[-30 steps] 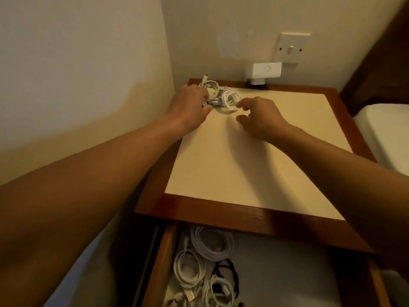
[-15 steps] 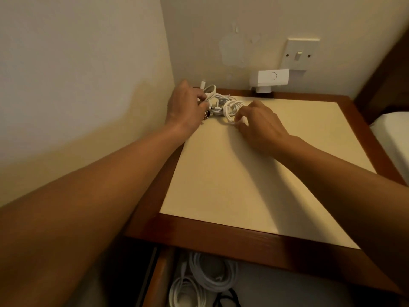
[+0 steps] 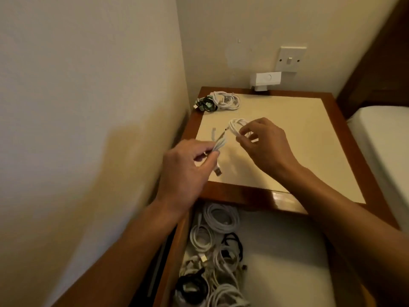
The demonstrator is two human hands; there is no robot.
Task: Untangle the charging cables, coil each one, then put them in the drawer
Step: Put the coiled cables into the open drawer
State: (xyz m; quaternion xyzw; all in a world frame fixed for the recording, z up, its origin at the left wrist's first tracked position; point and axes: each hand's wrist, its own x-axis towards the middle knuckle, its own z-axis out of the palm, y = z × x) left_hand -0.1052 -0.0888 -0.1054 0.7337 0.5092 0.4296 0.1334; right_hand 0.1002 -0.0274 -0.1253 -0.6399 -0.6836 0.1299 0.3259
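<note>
White cable (image 3: pixel 238 126), cream tabletop (image 3: pixel 298 151) with red-brown border (image 3: pixel 232 192), white and black coils (image 3: pixel 221 218) in pale drawer (image 3: pixel 287 262).

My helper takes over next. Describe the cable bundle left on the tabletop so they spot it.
Find the wooden bedside table. In its far left corner lies the tangled bundle. Unlike the white cable held by the left hand and right hand, it includes a dark cable.

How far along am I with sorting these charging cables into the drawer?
Done: several coiled cables already lie in the open drawer. In hand: left hand and right hand both grip one white cable above the nightstand, partly looped. Left: a tangled pile waits at the nightstand's back-left corner.
</note>
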